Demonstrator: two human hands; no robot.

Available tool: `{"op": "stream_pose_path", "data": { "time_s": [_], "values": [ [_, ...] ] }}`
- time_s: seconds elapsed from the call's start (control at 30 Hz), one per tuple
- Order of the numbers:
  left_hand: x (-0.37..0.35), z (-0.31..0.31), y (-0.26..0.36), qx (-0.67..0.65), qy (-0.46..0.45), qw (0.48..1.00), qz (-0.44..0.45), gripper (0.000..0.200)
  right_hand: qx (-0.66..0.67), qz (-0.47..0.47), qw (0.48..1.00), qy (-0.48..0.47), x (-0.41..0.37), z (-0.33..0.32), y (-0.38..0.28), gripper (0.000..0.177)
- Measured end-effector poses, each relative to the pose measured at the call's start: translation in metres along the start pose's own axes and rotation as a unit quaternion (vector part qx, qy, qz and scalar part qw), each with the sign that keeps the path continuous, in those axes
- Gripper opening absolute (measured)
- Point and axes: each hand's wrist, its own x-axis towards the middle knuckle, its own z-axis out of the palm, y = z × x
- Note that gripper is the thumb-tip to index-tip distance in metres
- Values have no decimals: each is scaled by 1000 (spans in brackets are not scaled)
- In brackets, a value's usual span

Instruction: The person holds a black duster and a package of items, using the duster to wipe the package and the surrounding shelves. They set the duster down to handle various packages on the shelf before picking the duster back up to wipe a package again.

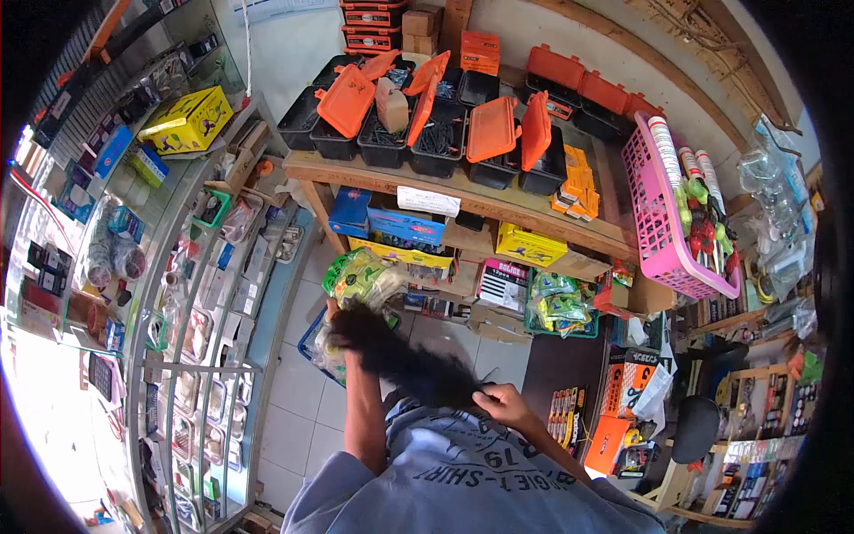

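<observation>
Right hand [503,404] clamped on black fluffy duster [405,363] — left hand [333,310] partly hidden, grip unclear

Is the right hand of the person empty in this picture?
No, the right hand grips one end of the black fluffy item in front of the grey shirt.

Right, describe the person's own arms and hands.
Both forearms are bare below the short sleeves of a blue-grey T-shirt with dark lettering, including "79". The right hand wears no glove; the left hand, partly hidden, shows none either.
</observation>
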Motion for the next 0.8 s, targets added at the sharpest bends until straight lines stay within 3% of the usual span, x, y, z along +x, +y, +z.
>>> {"op": "stream_pose_path", "data": {
  "time_s": [0.07, 0.1, 0.17, 0.2, 0.23, 0.27, 0.3, 0.37, 0.43, 0.47, 0.57, 0.63, 0.67, 0.7, 0.73, 0.77, 0.8],
  "values": [
    [-11, 11, -1, -22, 41, 999, -1, 51, -25, -18, 999, -18, 4, -1, 8, 38],
    [-8, 20, -7, -31, -38, 997, 64, 48, 32, -1, 999, 15, 5, 2, 17, 38],
    [-5, 14, -2, -59, -51, 996, 42, 44, 88, 16, 995, 44, 7, 0, 18, 38],
    [-6, 4, 3, -62, -235, 970, -19, 44, 17, 8, 1000, 5, 8, -6, 17, 38],
    [-7, -13, 9, -62, -410, 906, -81, 43, -52, 0, 998, -32, 8, -8, 14, 38],
    [4, -25, 8, 16, -223, 975, 10, 43, -53, 0, 998, -32, 8, -6, 11, 38],
    [16, -36, 3, 15, -224, 974, 10, 43, 0, -10, 1000, -4, 9, -1, 7, 39],
    [2, -2, -2, -72, -72, 994, 40, 46, 51, -17, 998, 20, 8, 2, 4, 40],
    [0, -2, -1, -89, -61, 994, 35, 45, 44, 7, 998, -32, 9, 1, 4, 42],
    [-15, 5, 0, -43, -90, 994, 54, 41, -26, 4, 997, -74, 11, -5, 10, 41],
    [-23, 11, 3, 50, -151, 983, 89, 35, 1, -2, 997, -83, 8, -17, 8, 40],
    [2, -14, 18, -25, -158, 983, -93, 40, 154, 72, 985, -27, 3, -29, -8, 42],
    [-11, -1, 15, 31, -106, 989, -102, 40, 194, 68, 978, -42, 1, -40, -14, 41],
    [-15, -1, 17, 45, -128, 983, -123, 39, 233, 62, 969, -55, 1, -52, -17, 41],
    [-29, 17, 13, 100, -94, 987, -82, 39, 233, 61, 969, -55, 2, -66, -16, 41],
    [-44, 35, 10, 154, -60, 985, -41, 39, 140, 43, 985, -95, 3, -81, -14, 40],
    [-50, 39, 12, 8, -114, 981, -156, 40, 45, 25, 990, -134, 5, -88, -14, 40]
  ]
}}
